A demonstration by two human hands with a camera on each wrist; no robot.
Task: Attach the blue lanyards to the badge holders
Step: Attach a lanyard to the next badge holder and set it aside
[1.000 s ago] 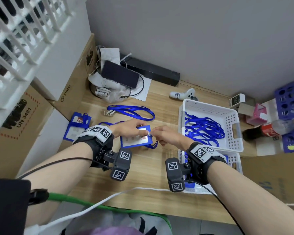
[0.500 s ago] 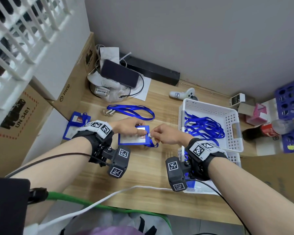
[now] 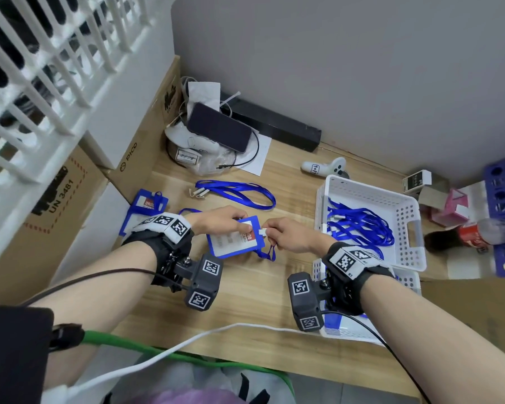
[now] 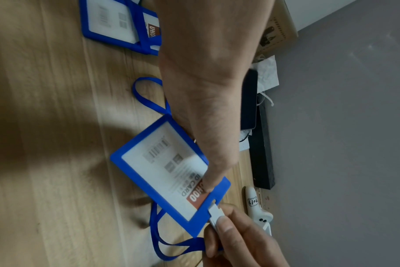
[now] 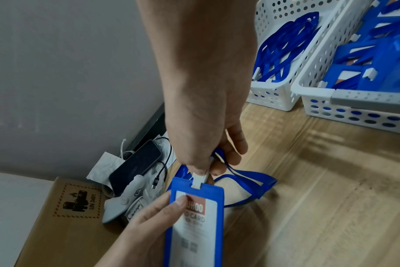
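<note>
Badge holder (image 3: 233, 239): blue-framed, with a white card and a red strip printed at its slotted end; held just above the wooden surface (image 3: 245, 301) at centre, between the two hands. Long axis runs left to right, slotted end toward the right hand (image 3: 289, 236).

Clip (image 4: 216, 215): white plastic, at the end of a blue lanyard (image 4: 171, 247); pinched between thumb and forefinger of the right hand, its tip already set into the holder's slot. Whether it has latched cannot be told. The strap is seen looping from the clip down onto the surface near the holder and out under it to the left.

Left hand (image 3: 219, 221): holder gripped near the slotted end, thumb pressed on the red strip, fingers behind. The right hand is the nearer to the slot; the closing push is judged to run along the holder's long axis, leftward, against the left hand's hold.

Other stock:
- Finished holder (image 3: 145, 211) with lanyard, lying at the left edge of the surface.
- Loose lanyard (image 3: 236, 192) with white clip, laid on the surface beyond the hands.
- White basket (image 3: 370, 189) of lanyards, far right.
- Second basket (image 5: 354, 101) of holders, near right.

Not task stock: phone (image 3: 219, 126), cables and a white controller (image 3: 324, 167) at the far side.
</note>
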